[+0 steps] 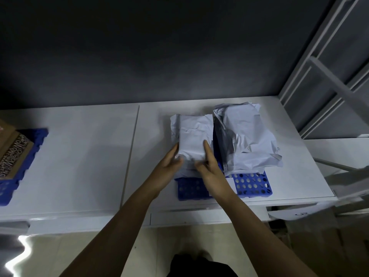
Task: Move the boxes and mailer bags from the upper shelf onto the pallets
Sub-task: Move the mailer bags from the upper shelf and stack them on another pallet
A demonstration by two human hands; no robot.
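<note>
A blue perforated pallet [251, 184] lies on the white table [83, 152], right of centre. On its left half sits a small grey mailer bag [194, 134]. My left hand [169, 162] holds the bag's near left corner and my right hand [211, 168] holds its near right side, thumb and fingers lying along the bag. To the right, a taller stack of crumpled grey mailer bags [245, 136] rests on the same pallet. A second blue pallet [18, 166] at the far left carries a brown printed cardboard box [12, 152].
A grey metal shelf frame [327, 80] rises at the right, with a dark wall behind the table. A seam [131, 148] splits the tabletop between the two pallets. Pale floor shows below the table's front edge.
</note>
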